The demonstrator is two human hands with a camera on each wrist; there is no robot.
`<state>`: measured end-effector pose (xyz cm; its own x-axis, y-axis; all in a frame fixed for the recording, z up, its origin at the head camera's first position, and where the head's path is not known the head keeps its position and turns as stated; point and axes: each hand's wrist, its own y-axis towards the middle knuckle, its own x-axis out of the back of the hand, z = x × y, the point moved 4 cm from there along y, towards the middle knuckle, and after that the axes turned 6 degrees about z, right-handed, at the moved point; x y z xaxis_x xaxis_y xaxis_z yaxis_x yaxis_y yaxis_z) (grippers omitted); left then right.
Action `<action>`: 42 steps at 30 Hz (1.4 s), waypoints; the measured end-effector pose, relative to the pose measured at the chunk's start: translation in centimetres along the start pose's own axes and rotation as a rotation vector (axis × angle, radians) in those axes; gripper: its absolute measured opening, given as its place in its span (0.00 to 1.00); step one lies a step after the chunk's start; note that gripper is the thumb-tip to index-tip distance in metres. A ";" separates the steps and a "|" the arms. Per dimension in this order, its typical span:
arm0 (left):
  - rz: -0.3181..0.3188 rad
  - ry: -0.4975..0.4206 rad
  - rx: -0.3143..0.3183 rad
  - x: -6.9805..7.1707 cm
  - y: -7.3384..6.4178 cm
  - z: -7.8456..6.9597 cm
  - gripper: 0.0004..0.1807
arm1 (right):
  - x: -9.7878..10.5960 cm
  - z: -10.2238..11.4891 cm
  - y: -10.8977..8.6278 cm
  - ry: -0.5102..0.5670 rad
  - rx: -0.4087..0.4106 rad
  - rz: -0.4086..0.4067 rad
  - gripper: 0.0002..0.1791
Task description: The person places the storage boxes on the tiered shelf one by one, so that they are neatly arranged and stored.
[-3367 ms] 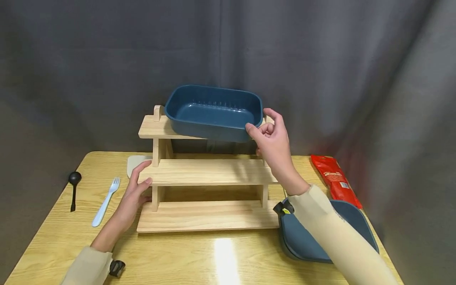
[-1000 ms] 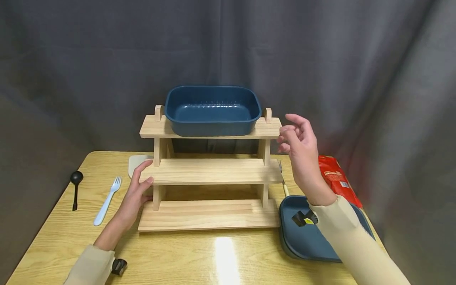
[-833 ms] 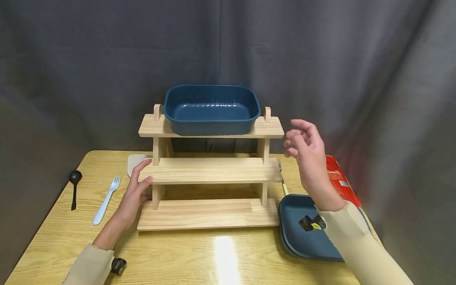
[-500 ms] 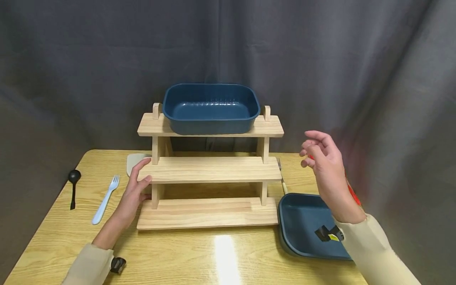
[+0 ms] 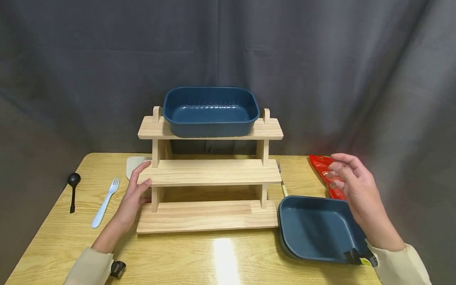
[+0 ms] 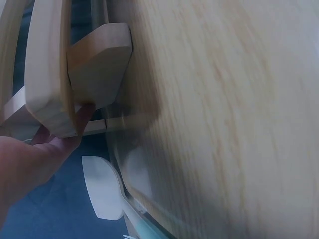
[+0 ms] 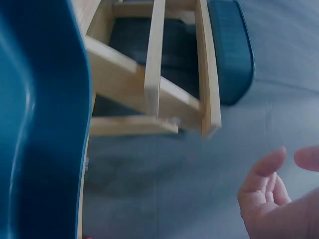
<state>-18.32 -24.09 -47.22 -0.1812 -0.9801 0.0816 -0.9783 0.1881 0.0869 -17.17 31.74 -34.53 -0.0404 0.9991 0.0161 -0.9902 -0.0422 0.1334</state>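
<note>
Since a second ago, the right hand (image 5: 360, 194) has moved away from the top shelf (image 5: 151, 128) to four o'clock, its fingers loosely curved, apart from the thumb and holding nothing. Just beside it, also at four o'clock, a smooth, round-cornered slate-blue tray (image 5: 310, 225) sits on the table (image 5: 171, 261). At eight o'clock the left hand (image 5: 130, 198) pinches the middle shelf's end of the wooden rack (image 5: 206, 215), central, pale, grained and three-tiered. Toward twelve, a glossy deep-blue basin (image 5: 211, 130) rests upright on the highest tier.
</note>
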 end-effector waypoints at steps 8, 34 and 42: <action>-0.003 0.004 0.009 0.1 0.1 -0.1 0.33 | 4.1 -1.2 -2.1 0.018 -0.059 -0.029 0.13; -0.019 0.014 0.005 -0.2 -0.1 0.1 0.32 | 11.7 -7.8 -7.2 0.025 -0.151 -0.194 0.17; -0.022 0.017 0.008 -0.1 -0.1 0.1 0.32 | 13.0 -9.5 -8.3 -0.075 -0.260 -0.138 0.16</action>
<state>-18.21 -23.99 -47.37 -0.1575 -0.9828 0.0967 -0.9829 0.1654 0.0807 -10.70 45.17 -44.83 0.0978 0.9911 0.0900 -0.9871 0.1081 -0.1184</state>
